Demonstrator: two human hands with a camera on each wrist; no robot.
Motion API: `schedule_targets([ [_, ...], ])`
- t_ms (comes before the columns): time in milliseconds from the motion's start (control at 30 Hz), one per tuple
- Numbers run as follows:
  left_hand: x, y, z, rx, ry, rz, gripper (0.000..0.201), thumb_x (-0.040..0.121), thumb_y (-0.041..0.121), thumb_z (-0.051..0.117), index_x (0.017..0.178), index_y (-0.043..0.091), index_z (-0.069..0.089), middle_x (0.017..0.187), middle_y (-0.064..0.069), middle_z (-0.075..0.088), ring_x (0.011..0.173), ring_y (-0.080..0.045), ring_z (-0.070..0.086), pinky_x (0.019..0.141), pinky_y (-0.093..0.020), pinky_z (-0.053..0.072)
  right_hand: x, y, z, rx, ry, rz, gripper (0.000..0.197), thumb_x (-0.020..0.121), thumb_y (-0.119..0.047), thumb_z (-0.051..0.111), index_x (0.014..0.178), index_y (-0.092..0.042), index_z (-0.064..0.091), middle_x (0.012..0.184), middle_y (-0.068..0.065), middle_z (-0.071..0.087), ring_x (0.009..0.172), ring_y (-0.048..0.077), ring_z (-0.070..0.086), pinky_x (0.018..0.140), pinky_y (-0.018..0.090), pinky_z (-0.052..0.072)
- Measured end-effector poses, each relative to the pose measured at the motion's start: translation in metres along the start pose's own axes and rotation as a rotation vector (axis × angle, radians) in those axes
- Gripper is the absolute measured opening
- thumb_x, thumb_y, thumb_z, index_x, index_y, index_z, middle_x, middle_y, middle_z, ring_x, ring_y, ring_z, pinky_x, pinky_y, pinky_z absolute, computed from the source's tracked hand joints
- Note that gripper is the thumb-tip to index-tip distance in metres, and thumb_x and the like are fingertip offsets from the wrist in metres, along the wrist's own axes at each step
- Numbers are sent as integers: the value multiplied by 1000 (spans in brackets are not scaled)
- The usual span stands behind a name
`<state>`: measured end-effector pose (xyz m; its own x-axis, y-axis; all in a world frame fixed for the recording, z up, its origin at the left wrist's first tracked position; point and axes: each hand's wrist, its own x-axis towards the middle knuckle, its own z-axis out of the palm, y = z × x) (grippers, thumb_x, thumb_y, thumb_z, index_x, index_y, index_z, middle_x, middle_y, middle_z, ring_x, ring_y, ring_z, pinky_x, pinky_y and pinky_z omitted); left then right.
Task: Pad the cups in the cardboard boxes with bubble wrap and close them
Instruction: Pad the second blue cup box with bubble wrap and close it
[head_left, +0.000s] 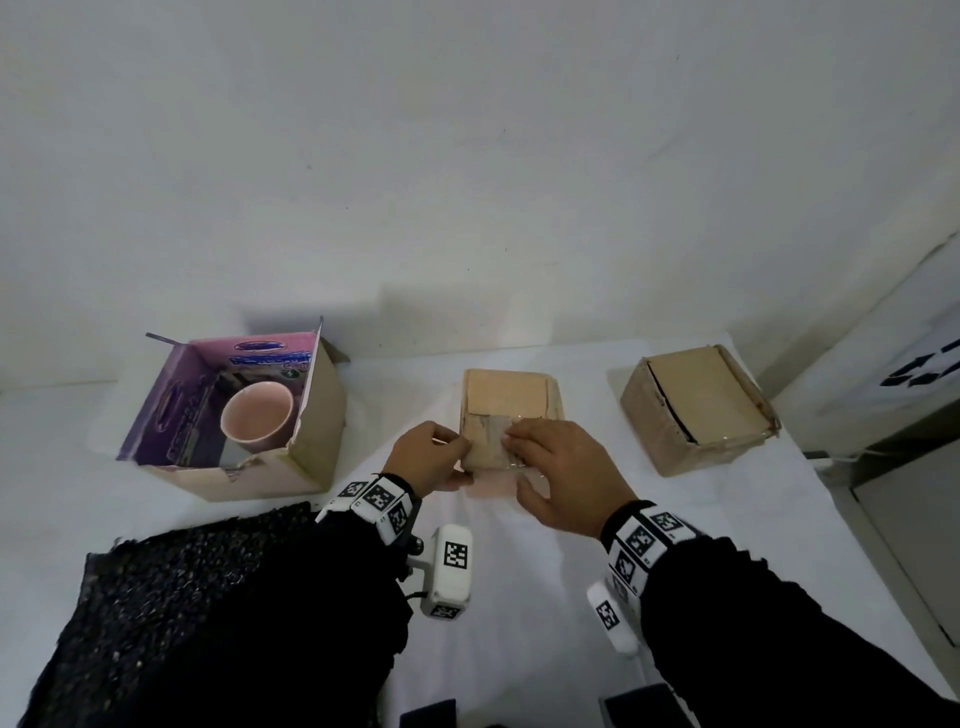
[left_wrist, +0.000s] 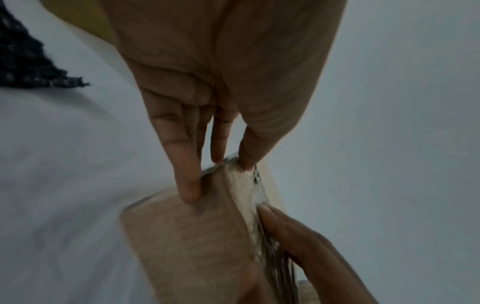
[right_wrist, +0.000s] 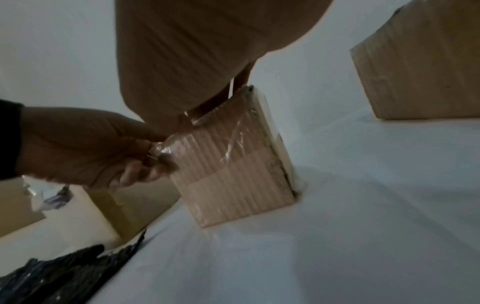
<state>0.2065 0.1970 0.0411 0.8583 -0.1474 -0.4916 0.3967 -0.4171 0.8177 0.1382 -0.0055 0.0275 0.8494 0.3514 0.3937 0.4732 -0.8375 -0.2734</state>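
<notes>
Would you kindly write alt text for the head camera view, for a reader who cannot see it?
Two hands, left hand and right hand, work at the near top edge of a small closed cardboard box on a white table. At left an open box holds a pink cup; at right stands another closed box.

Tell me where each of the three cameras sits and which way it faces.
Head: on the head, facing forward-down at the middle box; both hands and sleeves show.
Left wrist: looks along the left hand, fingertips on that box's edge.
Right wrist: looks along the right hand, low beside the box.
Shared: all see the middle box; each wrist view catches the other hand.
</notes>
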Motion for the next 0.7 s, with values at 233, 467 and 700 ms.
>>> schedule_targets([
  [233,-6,5,-11,477,0,476,69,80,35,71,138,30,33,117,4,52,90,-9,60,76,-19,46,9,-3,4,-108,-135,12,62,85,-29,53,142,-11,42,148,5,42,137,23,37,111,40,29],
  [467,-8,2,-11,645,-88,543,63,84,28,71,141,23,43,135,1,47,89,-10,63,89,-28,51,-8,1,20,-109,-34,-74,55,82,-7,68,135,-13,55,138,5,56,127,22,53,111,39,38],
  [700,-7,3,3,636,13,530,57,83,35,71,136,27,51,135,6,55,84,-5,65,89,-27,50,-6,1,8,-101,119,20,23,78,-3,74,98,-13,71,103,2,71,93,23,66,77,33,54],
])
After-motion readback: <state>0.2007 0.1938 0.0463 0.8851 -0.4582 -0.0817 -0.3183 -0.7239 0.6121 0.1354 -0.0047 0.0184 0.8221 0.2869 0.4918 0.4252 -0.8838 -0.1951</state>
